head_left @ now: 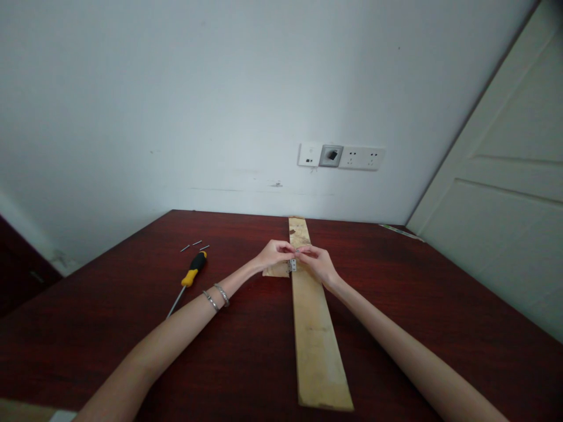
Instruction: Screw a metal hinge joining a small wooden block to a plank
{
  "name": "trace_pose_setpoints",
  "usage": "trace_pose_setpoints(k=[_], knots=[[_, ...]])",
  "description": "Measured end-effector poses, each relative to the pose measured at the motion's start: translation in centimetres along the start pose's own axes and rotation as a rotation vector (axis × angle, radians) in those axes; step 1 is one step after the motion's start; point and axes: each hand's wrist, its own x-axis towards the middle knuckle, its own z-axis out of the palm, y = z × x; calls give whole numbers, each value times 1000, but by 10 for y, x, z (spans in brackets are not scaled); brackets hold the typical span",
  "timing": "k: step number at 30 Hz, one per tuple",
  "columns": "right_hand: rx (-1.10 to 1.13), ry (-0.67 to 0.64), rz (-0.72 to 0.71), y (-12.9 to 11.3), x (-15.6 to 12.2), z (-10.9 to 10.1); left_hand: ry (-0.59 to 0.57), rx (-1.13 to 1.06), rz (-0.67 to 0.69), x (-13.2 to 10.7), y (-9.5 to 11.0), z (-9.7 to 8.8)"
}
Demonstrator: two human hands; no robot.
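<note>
My left hand (pixel 278 254) and my right hand (pixel 317 264) meet over a long pale wooden board (pixel 314 334). Their fingertips are pinched together around something too small to make out. Just below the fingertips, a small metal hinge (pixel 293 265) lies at the seam between the long board and a short wooden piece (pixel 276 271) on its left. My left hand partly covers that short piece. Two silver bangles (pixel 216 297) circle my left forearm.
Left of my hands lies a yellow and black screwdriver (pixel 194 271), its shaft partly behind my left forearm. Beyond it are several loose screws (pixel 197 242). The dark red table (pixel 237 363) meets a white wall with sockets (pixel 361 157). A pale panelled door (pixel 505 193) stands at right.
</note>
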Motion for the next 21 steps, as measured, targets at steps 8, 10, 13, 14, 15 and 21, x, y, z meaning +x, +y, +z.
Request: trace_pose_setpoints(k=[8, 10, 13, 14, 15, 21], knots=[[-206, 10, -129, 23, 12, -7, 139, -9, -12, 3, 3, -21], [-234, 12, -148, 28, 15, -7, 186, -25, -8, 3, 5, -25], [-274, 4, -173, 32, 16, -5, 225, -39, -16, 4, 5, -27], [-289, 2, -181, 32, 16, -5, 230, -40, -20, 4, 4, -27], [-305, 0, -189, 33, 15, -4, 233, -40, -24, 4, 4, -27], [-333, 3, -212, 33, 15, -4, 228, -39, -33, 5, 2, -26]])
